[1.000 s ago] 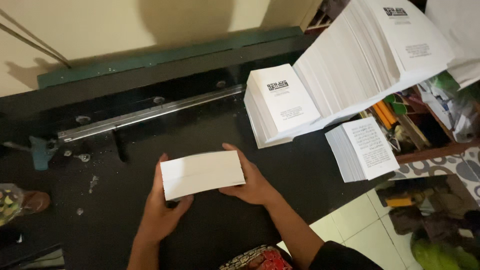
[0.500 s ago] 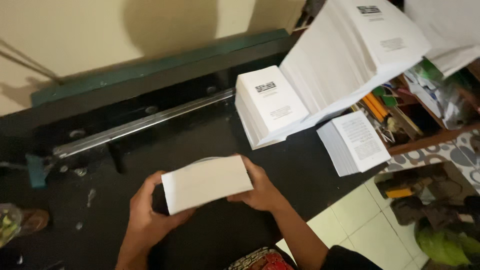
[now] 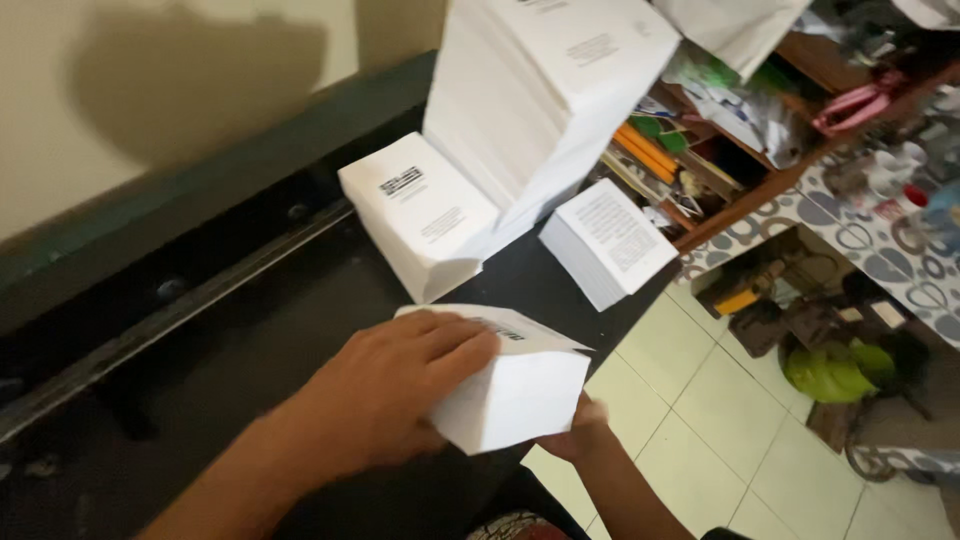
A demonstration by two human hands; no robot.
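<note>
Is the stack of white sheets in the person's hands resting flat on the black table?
No: both the left hand and the right hand hold the stack of white sheets tilted above the black table.

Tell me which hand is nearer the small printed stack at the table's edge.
Right. The right hand grips the held paper stack from below, toward the small printed stack. The left hand lies on the held stack's far side.

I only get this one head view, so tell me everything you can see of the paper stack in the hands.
The paper stack is a thick white block of cut sheets with squared edges; its top sheet bears dark print, partly covered. It is held tilted above the near edge of the black table. The left hand lies across its top and near side, and the right hand grips it from beneath at the lower corner. It touches no other pile.
</note>
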